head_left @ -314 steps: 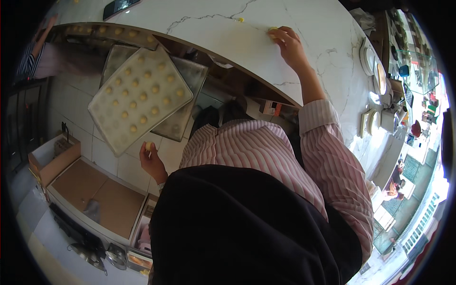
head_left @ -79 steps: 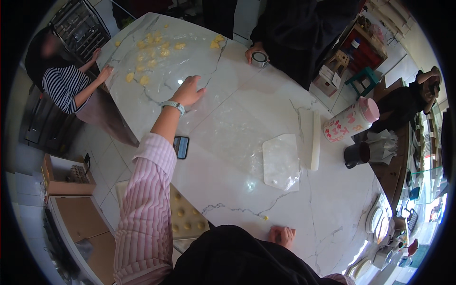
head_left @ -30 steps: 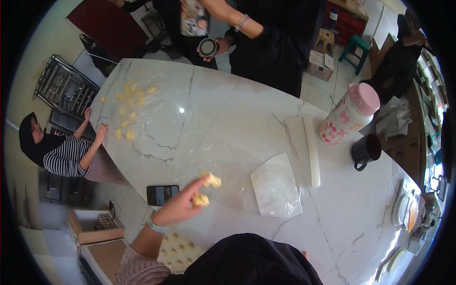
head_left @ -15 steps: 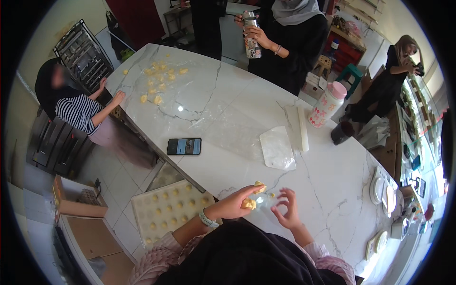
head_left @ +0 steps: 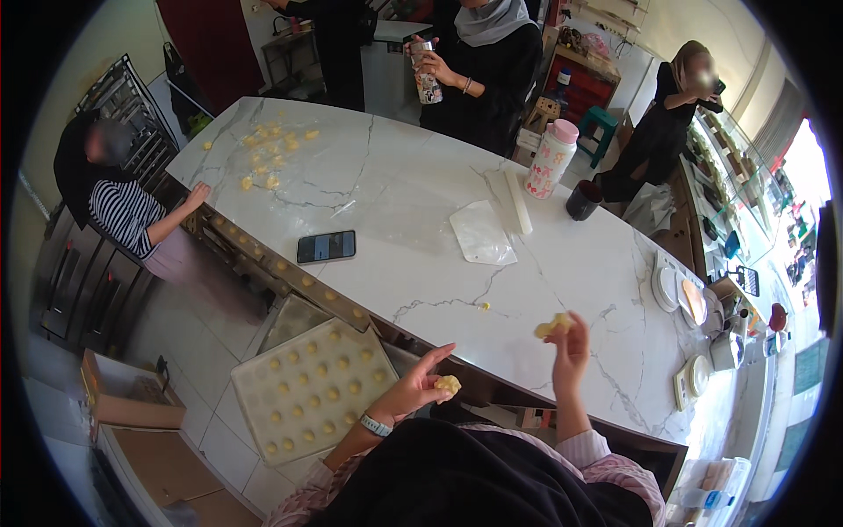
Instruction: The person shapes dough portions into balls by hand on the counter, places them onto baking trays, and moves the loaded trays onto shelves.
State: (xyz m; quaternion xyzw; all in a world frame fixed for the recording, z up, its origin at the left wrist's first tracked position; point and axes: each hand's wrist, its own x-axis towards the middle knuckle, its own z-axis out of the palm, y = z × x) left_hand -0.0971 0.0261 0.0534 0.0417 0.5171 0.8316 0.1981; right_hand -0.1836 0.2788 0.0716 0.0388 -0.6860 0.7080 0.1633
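My left hand (head_left: pixel 411 393), a pale watch strap on its wrist, is closed around a lump of yellow dough (head_left: pixel 448 386) near the table's front edge, index finger stretched out. To its right, my right hand (head_left: pixel 571 351) is raised over the marble-look table (head_left: pixel 421 290), pinching a second, uneven piece of dough (head_left: pixel 553 327) between thumb and fingers. A small dough crumb (head_left: pixel 485 306) lies on the table between the two hands. Below the table edge, left of my left hand, a pale tray (head_left: pixel 250 413) carries rows of small round yellow dough balls.
A phone (head_left: pixel 327 247), a clear plastic sheet (head_left: pixel 483 233), a white roll (head_left: pixel 519 204), a pink-capped bottle (head_left: pixel 551 162) and a dark cup (head_left: pixel 583 201) are on the table. Yellow pieces (head_left: pixel 272 158) lie far left; scales (head_left: pixel 694 379) stand right. Other people stand around.
My hands have moved apart: the left toward me, the right outward with a piece of dough in its pinch. The view has shifted. The person at left has lowered one hand from view.
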